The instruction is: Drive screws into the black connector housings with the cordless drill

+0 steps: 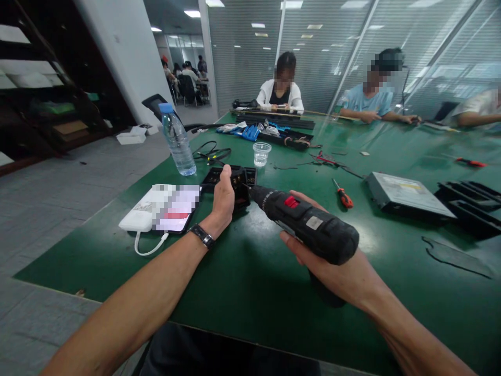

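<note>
In my right hand (pixel 326 272) is a black cordless drill (pixel 282 209) with a red switch on top, my fingers wrapped round its grip. Its bit end points left and meets, or nearly meets, a small black box-like part (pixel 241 196). My left hand (pixel 224 201) steadies that part from the left side, thumb up; the fingers behind it are hidden. A flat black tray (pixel 211 177) with small metal bits in it lies just behind the part.
Left of my hands stand a water bottle (pixel 178 143) and a white power bank (pixel 144 209) cabled to a phone (pixel 183 209). A plastic cup (pixel 261 155) is farther back. To the right lie a screwdriver (pixel 344 197) and a metal drive case (pixel 409 196). Several people sit across the table.
</note>
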